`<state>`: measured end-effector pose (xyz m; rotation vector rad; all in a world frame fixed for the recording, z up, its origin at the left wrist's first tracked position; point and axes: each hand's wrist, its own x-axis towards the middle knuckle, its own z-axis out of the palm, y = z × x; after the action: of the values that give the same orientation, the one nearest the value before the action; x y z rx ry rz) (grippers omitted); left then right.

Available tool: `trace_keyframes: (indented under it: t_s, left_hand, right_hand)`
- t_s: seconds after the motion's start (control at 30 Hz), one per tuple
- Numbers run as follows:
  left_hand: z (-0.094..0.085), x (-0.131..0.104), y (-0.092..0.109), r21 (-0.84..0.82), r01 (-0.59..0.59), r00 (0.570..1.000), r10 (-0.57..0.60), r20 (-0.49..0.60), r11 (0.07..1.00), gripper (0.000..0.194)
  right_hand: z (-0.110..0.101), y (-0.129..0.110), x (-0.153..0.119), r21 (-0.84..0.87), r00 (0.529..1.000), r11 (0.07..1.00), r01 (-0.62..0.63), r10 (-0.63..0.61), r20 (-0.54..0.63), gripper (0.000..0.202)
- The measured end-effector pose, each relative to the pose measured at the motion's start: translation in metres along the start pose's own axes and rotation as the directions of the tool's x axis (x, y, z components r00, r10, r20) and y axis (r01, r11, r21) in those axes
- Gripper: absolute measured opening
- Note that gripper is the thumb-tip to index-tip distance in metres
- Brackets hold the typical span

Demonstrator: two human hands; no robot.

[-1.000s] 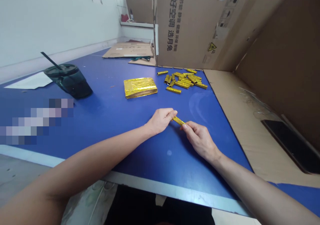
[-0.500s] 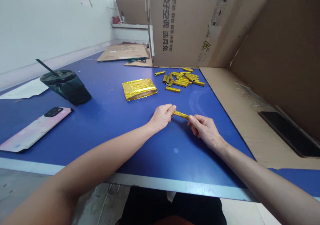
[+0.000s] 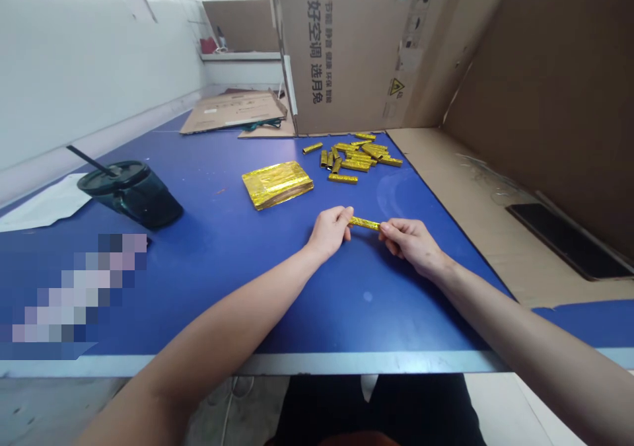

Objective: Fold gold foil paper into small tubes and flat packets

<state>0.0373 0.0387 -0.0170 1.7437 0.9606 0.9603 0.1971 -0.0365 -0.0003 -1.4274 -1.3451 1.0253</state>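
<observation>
Between my two hands is a thin roll of gold foil paper, held just above the blue table. My left hand pinches its left end between thumb and fingers. The right end is gripped by my right hand, thumb on top. Beyond my left hand lies a flat stack of gold foil paper, its front edge fanned a little. Several finished-looking gold foil rolls lie in a loose pile at the far side, and one single roll rests nearest to my hands.
A dark cup with a straw stands at the left, with a pixelated patch below it. Cardboard panels wall off the back and right. A dark flat device lies on the cardboard at right. Flattened cardboard lies at the back left.
The view has shifted slightly. Both hands still hold the foil roll, which now lies a little more level between them. The stack and pile have not been disturbed.
</observation>
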Motion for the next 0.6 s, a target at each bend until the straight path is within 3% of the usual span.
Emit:
trace_keyframes:
  t_s: [0.13,0.27,0.37,0.6]
  left_hand:
    - [0.002,0.003,0.001,-0.213,0.062,0.998,-0.062,0.009,0.975,0.038]
    - [0.007,0.001,0.007,-0.566,0.171,0.985,-0.125,0.119,0.807,0.029]
    - [0.009,-0.002,0.011,-0.617,0.181,0.983,-0.112,0.149,0.766,0.022]
    - [0.009,-0.007,0.014,-0.602,0.159,0.982,-0.062,0.179,0.783,0.013]
  right_hand:
    - [0.003,0.001,0.007,0.004,0.999,1.000,0.023,-0.023,-0.040,0.033]
    - [0.007,-0.002,0.014,-0.002,0.998,0.999,0.052,-0.052,-0.026,0.033]
    - [0.011,-0.003,0.018,-0.003,0.996,0.998,0.067,-0.067,0.061,0.034]
    - [0.007,-0.002,0.019,-0.009,0.965,0.996,0.090,-0.085,0.249,0.036]
